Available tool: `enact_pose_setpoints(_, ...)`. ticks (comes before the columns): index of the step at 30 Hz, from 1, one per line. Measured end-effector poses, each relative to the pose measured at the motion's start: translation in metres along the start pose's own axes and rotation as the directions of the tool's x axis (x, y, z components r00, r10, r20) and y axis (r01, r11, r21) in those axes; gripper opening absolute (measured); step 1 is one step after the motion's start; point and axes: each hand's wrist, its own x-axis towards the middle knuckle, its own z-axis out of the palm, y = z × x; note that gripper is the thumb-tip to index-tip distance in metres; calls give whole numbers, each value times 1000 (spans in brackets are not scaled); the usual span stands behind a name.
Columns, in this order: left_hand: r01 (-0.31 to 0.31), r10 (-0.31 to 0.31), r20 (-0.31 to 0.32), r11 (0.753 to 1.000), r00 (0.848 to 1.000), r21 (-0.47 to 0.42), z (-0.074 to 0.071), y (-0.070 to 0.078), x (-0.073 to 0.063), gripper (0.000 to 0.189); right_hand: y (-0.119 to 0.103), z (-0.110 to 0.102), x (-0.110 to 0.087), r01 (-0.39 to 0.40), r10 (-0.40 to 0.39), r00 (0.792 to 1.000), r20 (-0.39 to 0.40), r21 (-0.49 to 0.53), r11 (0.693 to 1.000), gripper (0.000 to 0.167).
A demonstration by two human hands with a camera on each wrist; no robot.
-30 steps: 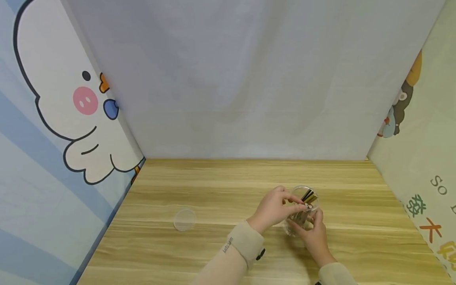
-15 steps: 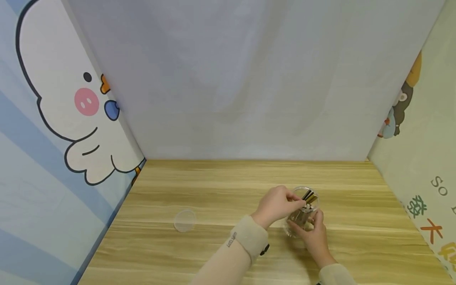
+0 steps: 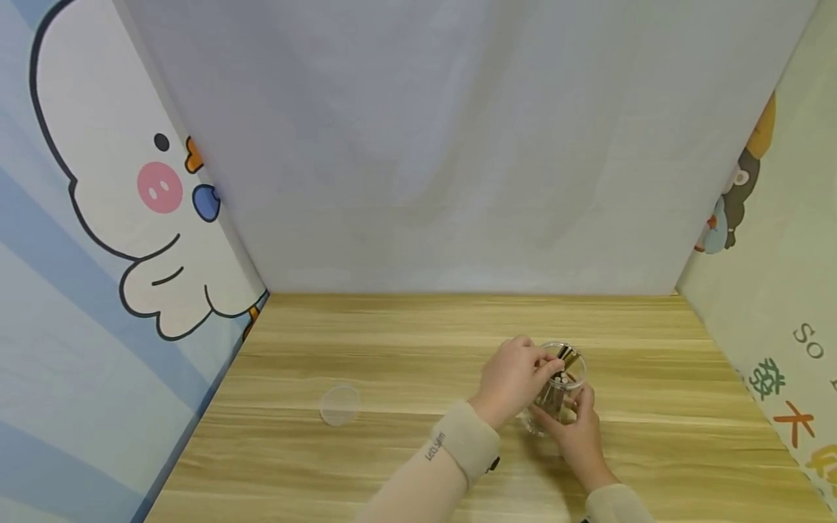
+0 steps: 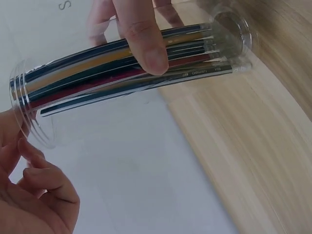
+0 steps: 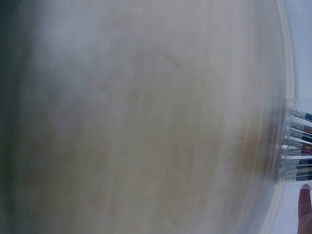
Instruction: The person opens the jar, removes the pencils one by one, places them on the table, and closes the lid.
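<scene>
A clear plastic jar (image 3: 541,421) with several pencils (image 4: 97,73) inside leans over the table. My right hand (image 3: 578,436) grips it by the side; its thumb lies along the clear wall in the left wrist view. At the jar's mouth my left hand (image 3: 513,378) has thumb and fingers drawn together, pinching at the ends of the pencils. The rim partly hides these fingertips in the left wrist view. Pencil ends with pale tips lie toward the jar's base, also seen at the edge of the right wrist view.
A round translucent lid (image 3: 340,405) lies flat on the wooden table (image 3: 405,341), left of the hands. A white sheet (image 3: 405,145) rises behind the table, with cartoon-printed walls on both sides.
My left hand has moved slightly right and its fingers have shifted over the jar's mouth. The pencil ends there sit closer to its fingertips. My right hand and the jar have barely moved.
</scene>
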Motion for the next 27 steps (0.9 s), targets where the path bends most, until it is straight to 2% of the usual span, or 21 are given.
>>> enact_pose_setpoints(2,-46,47,-45,998,998,37,2,0,-1,30,0,0,0,-10,10,1000,2,-1,1000,73)
enact_pose_setpoints(4,-88,90,-92,996,992,24,4,0,-2,30,-1,-1,-1,-19,19,1000,12,-2,1000,74)
enact_pose_setpoints(8,-155,136,-174,983,975,-101,4,0,-3,29,-3,-2,-1,-39,39,999,32,-1,999,78)
enact_pose_setpoints(12,-178,124,-226,956,966,-234,1,0,-2,27,-4,-3,-1,-47,47,998,35,9,999,80)
enact_pose_setpoints(14,-187,115,-243,935,963,-301,-2,-1,-1,27,-4,-3,-1,-51,50,998,37,21,998,82)
enact_pose_setpoints(18,-224,108,-271,866,957,-447,-6,-3,0,25,-5,-2,-1,-52,52,998,28,21,998,82)
enact_pose_setpoints(20,-245,114,-282,839,953,-486,-9,-3,0,24,-6,-2,-1,-55,54,998,26,19,998,82)
enact_pose_setpoints(22,-256,120,-288,827,950,-501,-12,-3,0,22,-6,-2,-1,-59,59,998,26,14,998,81)
enact_pose_setpoints(27,-273,132,-277,776,952,-568,-20,-2,1,19,-6,-2,-1,-65,65,997,30,2,998,81)
